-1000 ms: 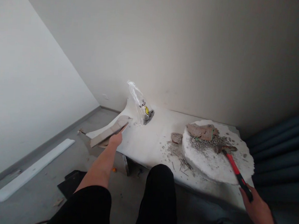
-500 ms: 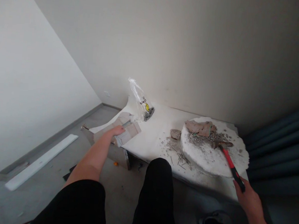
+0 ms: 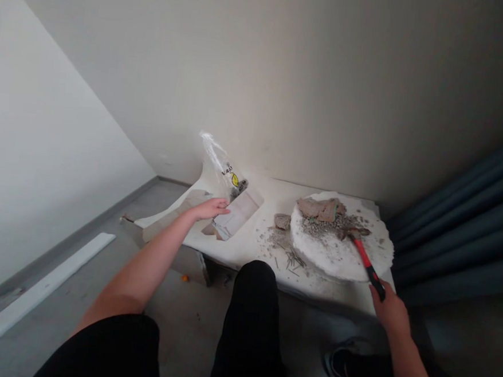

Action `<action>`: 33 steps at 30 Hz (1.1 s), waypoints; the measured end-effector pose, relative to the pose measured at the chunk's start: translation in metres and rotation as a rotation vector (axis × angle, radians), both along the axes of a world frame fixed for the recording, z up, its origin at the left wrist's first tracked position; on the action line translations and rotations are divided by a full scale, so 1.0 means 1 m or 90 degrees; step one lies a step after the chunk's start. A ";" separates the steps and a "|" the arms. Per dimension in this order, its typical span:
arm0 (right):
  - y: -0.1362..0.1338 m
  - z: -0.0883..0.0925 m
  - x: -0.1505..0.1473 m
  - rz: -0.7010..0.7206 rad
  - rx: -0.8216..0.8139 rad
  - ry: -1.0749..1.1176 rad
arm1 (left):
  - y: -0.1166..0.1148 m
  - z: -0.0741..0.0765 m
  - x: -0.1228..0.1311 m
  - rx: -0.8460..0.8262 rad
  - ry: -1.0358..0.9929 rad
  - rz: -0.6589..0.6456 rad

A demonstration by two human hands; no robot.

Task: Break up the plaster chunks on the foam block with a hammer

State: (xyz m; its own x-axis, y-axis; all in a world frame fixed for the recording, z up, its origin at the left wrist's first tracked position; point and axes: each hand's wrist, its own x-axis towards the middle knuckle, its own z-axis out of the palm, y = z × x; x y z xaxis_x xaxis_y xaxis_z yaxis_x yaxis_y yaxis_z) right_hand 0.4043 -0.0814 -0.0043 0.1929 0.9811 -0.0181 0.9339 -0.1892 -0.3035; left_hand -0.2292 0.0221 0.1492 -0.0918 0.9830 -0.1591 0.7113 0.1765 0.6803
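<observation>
White-covered table (image 3: 274,193) across the centre, round white slab (image 3: 332,260) at centre right. Pale panel (image 3: 243,211) lies mid-frame, left hand (image 3: 209,208) at its edge, fingers loosely spread; can't tell if it's touching. Right hand (image 3: 391,310), lower right, is wrapped round the red-black hammer (image 3: 364,256), head on the slab. Looks part done imo: brown chunk (image 3: 316,209) and smaller lump (image 3: 282,221) unbroken, grit (image 3: 317,227) already loose.

Single head-worn view, facing forward and down, table (image 3: 277,197) near

clr plastic bag (image 3: 215,154) | blk ltrs (image 3: 227,170) incl. "A", rest unclr | yel logo (image 3: 235,179)
</observation>
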 end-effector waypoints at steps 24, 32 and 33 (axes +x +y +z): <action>0.003 0.025 -0.016 0.003 0.000 0.076 | 0.001 -0.090 0.265 0.241 0.086 -0.282; 0.004 0.026 -0.016 -0.004 -0.010 0.080 | -0.083 -0.142 0.316 -0.250 -0.487 0.088; 0.004 0.026 -0.016 -0.005 -0.011 0.082 | -0.085 -0.141 0.317 -0.242 -0.516 0.095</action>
State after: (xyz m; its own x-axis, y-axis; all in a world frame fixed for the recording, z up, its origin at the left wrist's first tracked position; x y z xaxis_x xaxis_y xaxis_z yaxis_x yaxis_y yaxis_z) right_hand 0.3880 -0.0775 0.0216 0.1957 0.9788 -0.0600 0.8857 -0.2027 -0.4176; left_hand 0.0877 -0.0630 0.0082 0.0673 0.8377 -0.5420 -0.0089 0.5437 0.8392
